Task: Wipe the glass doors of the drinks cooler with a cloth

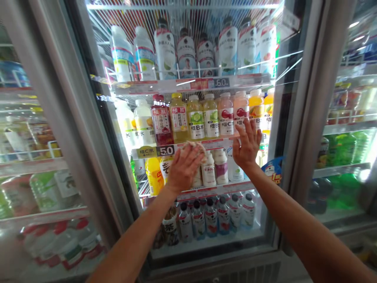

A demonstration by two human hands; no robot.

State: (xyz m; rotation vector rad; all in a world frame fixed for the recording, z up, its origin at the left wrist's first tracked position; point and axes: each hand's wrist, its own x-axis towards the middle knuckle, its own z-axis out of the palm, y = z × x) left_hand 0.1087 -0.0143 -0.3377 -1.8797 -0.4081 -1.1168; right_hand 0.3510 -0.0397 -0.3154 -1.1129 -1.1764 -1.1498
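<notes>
Beige cloth (202, 151) under left hand (185, 167), fingers together; right hand (246, 146) raised, fingers spread.

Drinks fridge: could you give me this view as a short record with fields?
Place: drinks fridge, bottles on several shelves
Left hand: fingers extended over a pale cloth
Right hand: fingers spread, no item visible in it
Nearest right hand: bottles of pink drink
Readable prices: 6.0 tag, upper; 5.0 tag, lower
Bottom row: dark-capped bottles
</notes>
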